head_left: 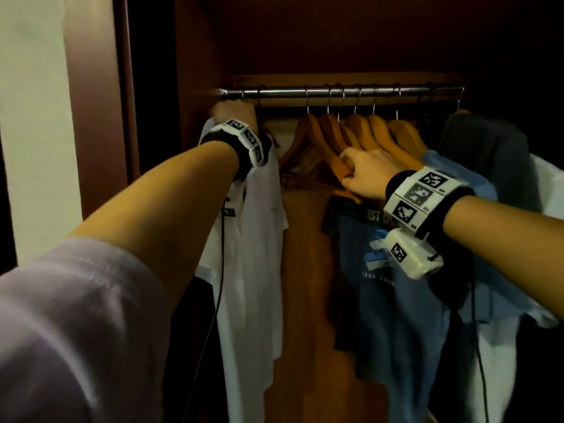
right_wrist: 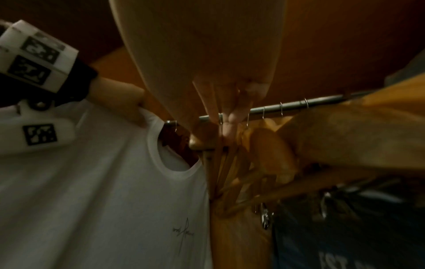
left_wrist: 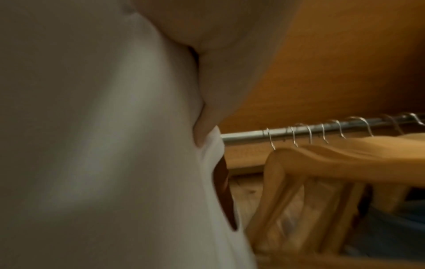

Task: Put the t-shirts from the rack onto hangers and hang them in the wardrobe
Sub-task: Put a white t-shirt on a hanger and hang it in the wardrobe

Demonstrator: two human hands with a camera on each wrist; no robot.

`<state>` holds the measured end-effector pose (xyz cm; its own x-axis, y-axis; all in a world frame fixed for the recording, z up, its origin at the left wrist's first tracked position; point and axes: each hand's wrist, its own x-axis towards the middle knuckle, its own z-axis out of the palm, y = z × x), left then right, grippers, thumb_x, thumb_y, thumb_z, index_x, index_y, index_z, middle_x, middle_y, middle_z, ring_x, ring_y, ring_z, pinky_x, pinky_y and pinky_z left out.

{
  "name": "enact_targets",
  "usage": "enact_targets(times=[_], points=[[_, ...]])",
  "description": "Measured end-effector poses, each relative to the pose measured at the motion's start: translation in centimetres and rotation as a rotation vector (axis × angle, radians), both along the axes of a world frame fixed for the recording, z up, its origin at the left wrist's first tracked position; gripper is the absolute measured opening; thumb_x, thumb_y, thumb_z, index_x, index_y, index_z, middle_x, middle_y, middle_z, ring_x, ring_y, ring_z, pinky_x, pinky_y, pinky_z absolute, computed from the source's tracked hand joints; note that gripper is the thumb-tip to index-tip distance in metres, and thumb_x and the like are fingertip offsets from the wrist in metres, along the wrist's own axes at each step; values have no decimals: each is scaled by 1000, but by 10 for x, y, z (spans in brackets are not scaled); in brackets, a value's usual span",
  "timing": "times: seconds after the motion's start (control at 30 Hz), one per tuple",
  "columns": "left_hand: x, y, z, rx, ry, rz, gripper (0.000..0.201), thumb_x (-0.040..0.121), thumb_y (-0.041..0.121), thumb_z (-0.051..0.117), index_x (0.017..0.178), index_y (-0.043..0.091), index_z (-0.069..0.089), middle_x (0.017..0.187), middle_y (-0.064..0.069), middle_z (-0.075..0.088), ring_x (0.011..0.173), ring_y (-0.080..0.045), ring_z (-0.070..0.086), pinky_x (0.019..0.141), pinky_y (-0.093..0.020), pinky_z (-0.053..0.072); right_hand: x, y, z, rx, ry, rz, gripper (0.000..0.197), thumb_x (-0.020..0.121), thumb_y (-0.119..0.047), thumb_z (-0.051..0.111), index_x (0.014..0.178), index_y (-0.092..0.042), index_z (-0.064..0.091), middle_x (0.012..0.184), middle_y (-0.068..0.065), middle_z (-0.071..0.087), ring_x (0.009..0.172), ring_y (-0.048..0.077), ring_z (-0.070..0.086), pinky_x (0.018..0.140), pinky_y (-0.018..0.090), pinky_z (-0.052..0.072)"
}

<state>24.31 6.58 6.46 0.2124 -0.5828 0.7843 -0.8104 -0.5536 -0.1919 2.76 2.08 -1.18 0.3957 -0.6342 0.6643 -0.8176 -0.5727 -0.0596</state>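
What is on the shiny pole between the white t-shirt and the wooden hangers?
Nothing hangs there: that stretch of the rail is bare between the white t-shirt and the first wooden hanger. The head view shows it best.

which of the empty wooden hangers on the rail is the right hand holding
The right hand grips one of the leftmost empty wooden hangers by its lower shoulder; which exactly is unclear. The other bare hangers further right on the rail hang untouched.
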Motion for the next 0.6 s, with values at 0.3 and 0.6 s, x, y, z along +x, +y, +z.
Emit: enact_targets(times=[0.3, 0.6], points=[[14, -10, -12, 58, 2, -44, 23, 96, 6, 39, 102, 5, 61, 106, -12, 64, 99, -29, 61, 51, -28, 25, 23, 0, 1, 88, -62, -149, 45, 86, -21, 59, 126, -7, 45, 116, 18, 58, 102, 36, 57, 76, 35, 47], [17, -15, -26, 66, -29, -104, 21, 92, 8, 44, 105, 3, 59, 111, -14, 62, 103, -29, 60, 57, -25, 28, 40, -15, 1, 236, -186, -78, 57, 89, -13, 52, 142, -4, 32, 139, 20, 42, 123, 35, 45, 97, 36, 39]])
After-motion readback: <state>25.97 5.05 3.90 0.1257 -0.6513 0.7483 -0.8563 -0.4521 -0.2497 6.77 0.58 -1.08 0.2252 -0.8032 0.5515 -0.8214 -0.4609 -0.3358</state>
